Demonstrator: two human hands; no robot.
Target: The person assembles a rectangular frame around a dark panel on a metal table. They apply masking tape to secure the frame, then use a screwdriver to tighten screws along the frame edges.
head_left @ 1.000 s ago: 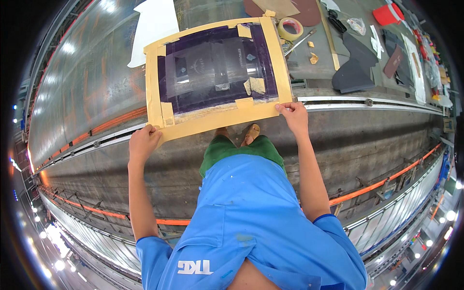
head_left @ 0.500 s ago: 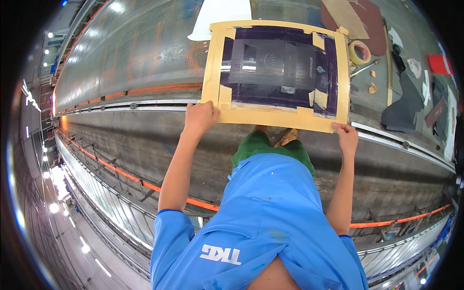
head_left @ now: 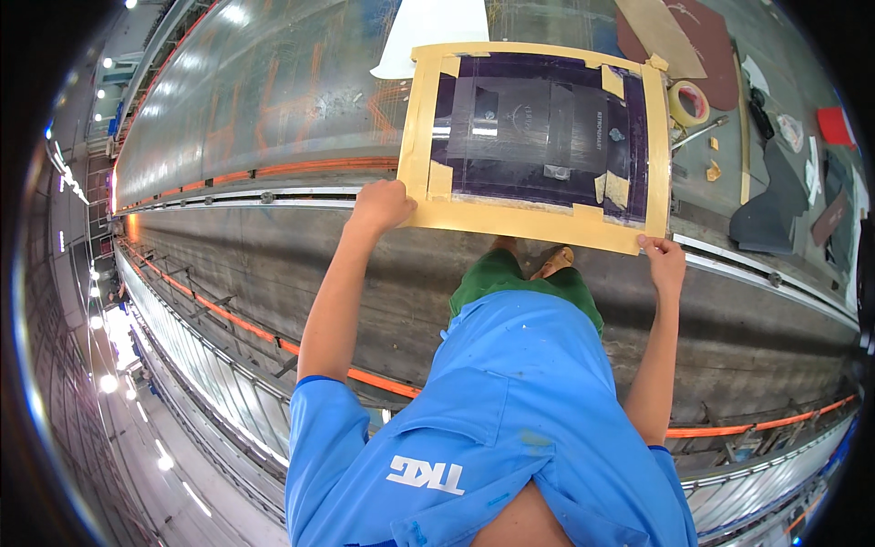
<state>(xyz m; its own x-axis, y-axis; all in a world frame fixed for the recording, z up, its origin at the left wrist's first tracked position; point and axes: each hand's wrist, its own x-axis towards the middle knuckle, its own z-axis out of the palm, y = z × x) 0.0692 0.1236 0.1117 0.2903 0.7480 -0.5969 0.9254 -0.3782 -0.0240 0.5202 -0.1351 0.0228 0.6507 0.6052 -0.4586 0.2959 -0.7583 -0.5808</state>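
— Head view: what do the hands hold?
— Left hand (head_left: 381,204) and right hand (head_left: 663,259) each grip a lower corner of the taped cardboard panel (head_left: 538,137), held out above the long grey surface (head_left: 273,100)

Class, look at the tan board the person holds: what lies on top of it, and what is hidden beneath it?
On the board lies a dark sheet fixed with tape pieces. Whatever lies beneath is covered and cannot be seen.

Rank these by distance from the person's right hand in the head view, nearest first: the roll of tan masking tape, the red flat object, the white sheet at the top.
From the right hand:
1. Roll of tan masking tape, above the hand, beside the tan-framed dark panel it holds.
2. Red flat object, far right of the work surface.
3. White sheet, top, left of the panel's far edge.
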